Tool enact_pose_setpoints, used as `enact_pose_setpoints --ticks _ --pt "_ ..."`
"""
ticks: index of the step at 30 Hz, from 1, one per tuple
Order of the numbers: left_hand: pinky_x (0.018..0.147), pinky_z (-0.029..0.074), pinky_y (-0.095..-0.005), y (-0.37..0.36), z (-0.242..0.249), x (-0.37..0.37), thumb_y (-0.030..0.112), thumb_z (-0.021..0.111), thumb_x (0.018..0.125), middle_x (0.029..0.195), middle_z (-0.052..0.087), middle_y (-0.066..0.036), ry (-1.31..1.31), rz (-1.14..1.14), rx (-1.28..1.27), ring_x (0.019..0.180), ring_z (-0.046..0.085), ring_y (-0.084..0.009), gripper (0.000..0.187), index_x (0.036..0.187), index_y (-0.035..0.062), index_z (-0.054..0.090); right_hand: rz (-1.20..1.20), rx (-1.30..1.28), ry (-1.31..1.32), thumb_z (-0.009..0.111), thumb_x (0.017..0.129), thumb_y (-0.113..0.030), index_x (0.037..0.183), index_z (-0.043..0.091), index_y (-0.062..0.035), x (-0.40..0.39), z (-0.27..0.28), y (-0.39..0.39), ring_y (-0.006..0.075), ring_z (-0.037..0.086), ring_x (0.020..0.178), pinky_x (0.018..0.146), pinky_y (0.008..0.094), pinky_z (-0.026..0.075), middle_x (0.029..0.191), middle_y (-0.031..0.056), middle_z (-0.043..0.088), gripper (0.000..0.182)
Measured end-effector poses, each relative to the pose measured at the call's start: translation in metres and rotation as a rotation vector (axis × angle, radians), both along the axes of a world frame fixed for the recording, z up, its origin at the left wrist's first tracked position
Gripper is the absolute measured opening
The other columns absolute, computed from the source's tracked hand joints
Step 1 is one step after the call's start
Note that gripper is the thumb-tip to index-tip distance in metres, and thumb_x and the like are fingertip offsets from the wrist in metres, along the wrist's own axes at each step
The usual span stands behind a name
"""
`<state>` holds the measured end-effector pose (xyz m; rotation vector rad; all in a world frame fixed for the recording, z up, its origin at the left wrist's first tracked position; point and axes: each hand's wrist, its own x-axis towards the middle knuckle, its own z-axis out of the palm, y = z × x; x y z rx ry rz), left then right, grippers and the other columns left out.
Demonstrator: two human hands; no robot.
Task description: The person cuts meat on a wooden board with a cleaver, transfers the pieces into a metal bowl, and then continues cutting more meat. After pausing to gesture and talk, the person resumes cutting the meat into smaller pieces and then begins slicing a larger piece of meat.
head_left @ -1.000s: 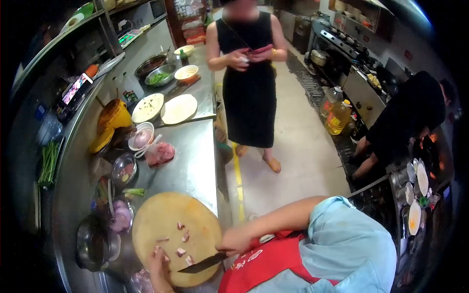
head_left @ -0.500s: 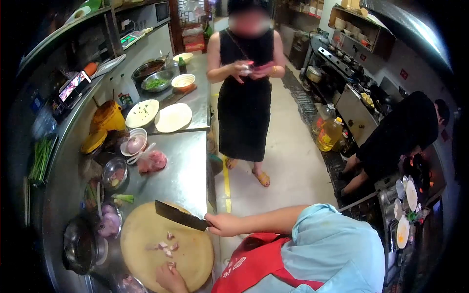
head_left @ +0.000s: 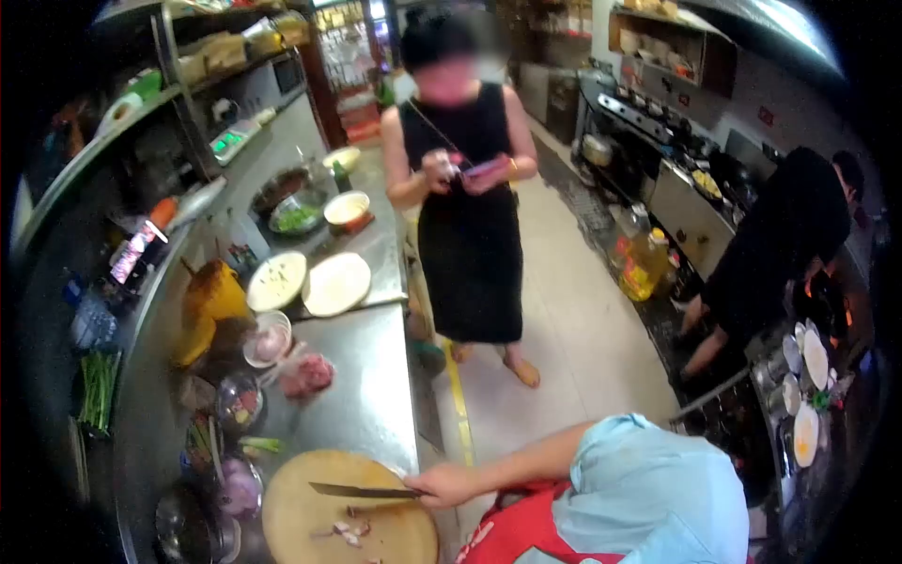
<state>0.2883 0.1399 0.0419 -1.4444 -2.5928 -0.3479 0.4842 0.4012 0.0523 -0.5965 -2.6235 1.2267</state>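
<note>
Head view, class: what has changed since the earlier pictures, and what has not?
The right hand has carried the knife from the near side of the chopping board to above its far side, beyond the cut pieces. The left hand, earlier at the pieces, is now out of view. The right hand still grips the knife; the bagged meat stays on the counter.

Counter (head_left: 371, 399): sheet metal, smooth, reflective under the lights. Chopping board (head_left: 296, 512): wood in appearance, matt. Cleaver (head_left: 362, 491): metal blade, dark, dull. Apron (head_left: 536, 528): cloth, matt. Shirt (head_left: 653, 489): soft cloth, creased, without sheen. Oil jug (head_left: 644, 271): clear plastic, glossy. Bag (head_left: 306, 376): thin see-through plastic, wrinkled. Floor (head_left: 583, 376): smooth, tile-like, faintly shiny
</note>
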Motion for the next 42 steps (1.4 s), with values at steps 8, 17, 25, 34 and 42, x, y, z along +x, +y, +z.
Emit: enact_pose_setpoints --ticks 8,17,25,34,42 --pt "0.089 0.042 -0.0521 0.01 -0.002 0.008 0.032 0.071 0.074 0.113 0.055 -0.025 -0.256 0.095 -0.073 0.104 0.052 -0.0448 0.056 0.121 0.005 0.057 0.03 -0.214 -0.089 0.058 0.083 -0.025 0.109 0.053 -0.0042 0.005 -0.003 0.019 0.04 0.062 0.081 0.072 0.0477 0.051 0.091 0.0242 0.062 0.034" --pt "0.073 0.05 -0.031 0.072 0.071 -0.067 0.012 0.065 0.086 0.094 0.064 -0.01 -0.653 0.091 0.216 0.079 0.062 -0.0207 0.03 0.114 0.0038 0.059 0.195 0.628 -0.162 0.058 0.082 -0.021 0.112 0.056 -0.0193 -0.099 0.033 0.087 0.0322 0.062 0.08 0.064 0.0445 0.052 0.085 0.0117 0.059 0.03" --pt "0.067 0.046 -0.0216 0.072 -0.053 0.14 0.004 0.063 0.087 0.082 0.06 0.0 -1.914 -0.324 0.02 0.077 0.056 -0.0061 0.006 0.092 0.0037 0.058 0.142 0.093 -0.04 0.063 0.08 -0.018 0.081 0.058 -0.0081 0.03 -0.037 0.027 0.036 0.06 0.065 0.057 0.0453 0.048 0.069 0.0144 0.058 0.012" --pt "0.052 0.041 -0.0243 0.051 -0.267 0.159 0.015 0.065 0.085 0.074 0.055 -0.001 -1.785 0.573 -0.015 0.061 0.049 -0.0089 0.015 0.092 0.0039 0.057 -0.42 -1.119 -0.571 0.062 0.088 -0.015 0.08 0.061 -0.0042 0.117 -0.266 -0.017 0.0131 0.053 0.053 0.05 0.0283 0.045 0.065 0.0019 0.058 0.014" --pt "0.063 0.045 -0.0268 0.111 -0.319 0.173 0.014 0.063 0.088 0.085 0.059 -0.003 -2.091 0.471 -0.113 0.071 0.054 -0.0119 0.02 0.103 0.0038 0.056 -0.1 -1.17 -0.751 0.066 0.086 -0.027 0.092 0.064 -0.0017 0.133 -0.323 -0.015 0.0138 0.057 0.057 0.049 0.0257 0.047 0.073 0.0051 0.062 0.026"
